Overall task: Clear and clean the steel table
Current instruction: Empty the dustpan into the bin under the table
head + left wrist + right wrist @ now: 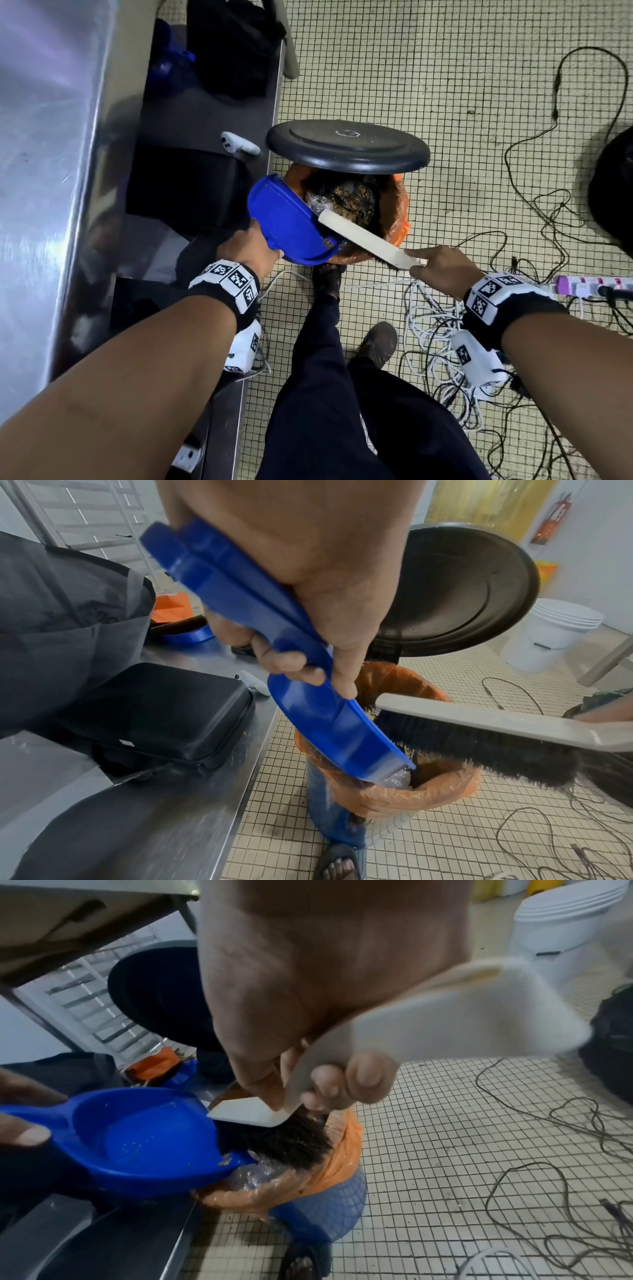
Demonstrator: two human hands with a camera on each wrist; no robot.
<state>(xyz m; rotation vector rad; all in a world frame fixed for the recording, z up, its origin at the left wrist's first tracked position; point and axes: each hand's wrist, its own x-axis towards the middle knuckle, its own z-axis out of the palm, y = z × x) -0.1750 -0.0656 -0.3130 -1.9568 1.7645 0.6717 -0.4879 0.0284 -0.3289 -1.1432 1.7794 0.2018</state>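
Observation:
My left hand [251, 248] grips the handle of a blue dustpan [287, 222] and tilts it over a pedal bin lined with an orange bag [399, 212]. My right hand [442, 270] holds a white hand brush [366, 240] with black bristles [479, 753], its bristles against the pan's lip. A few brown crumbs [224, 1162] cling to the dustpan [143, 1139] edge. Brown waste [349, 202] fills the bin. The bin's black lid [347, 145] stands open. The steel table [44, 171] runs along the left.
A black case [161, 710], a dark bag [68, 610] and a white controller [238, 144] sit on the lower steel shelf [212, 113]. My sandalled foot [337, 864] is on the bin pedal. Tangled cables [442, 342] and a power strip [596, 286] lie on the tiled floor at right. White buckets [555, 631] stand behind.

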